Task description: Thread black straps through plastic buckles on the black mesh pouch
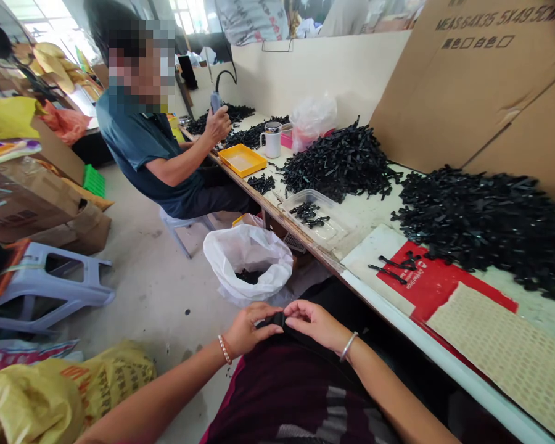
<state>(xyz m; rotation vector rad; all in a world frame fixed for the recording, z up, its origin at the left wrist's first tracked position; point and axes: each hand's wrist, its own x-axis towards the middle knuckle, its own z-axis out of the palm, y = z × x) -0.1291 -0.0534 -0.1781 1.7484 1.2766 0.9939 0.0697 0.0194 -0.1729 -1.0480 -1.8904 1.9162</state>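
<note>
In the head view, the left hand (250, 328) and right hand (315, 322) meet above the lap, both with thumb and fingers closed on one small black piece (278, 319), presumably because something so small needs steadying from two sides. One white bag (219, 262) stands open beyond them, beside the surface (374, 209), likely for easy dropping-in; black bits lie inside. Two large piles, one nearer (490, 228) and one farther (337, 160), sit probably within reach. Between them and the edge are one clear tub (335, 229) and one red sheet (481, 288), each with several pieces, overlapping too much to count. One co-worker (152, 166) holds one tool (216, 100).
</note>
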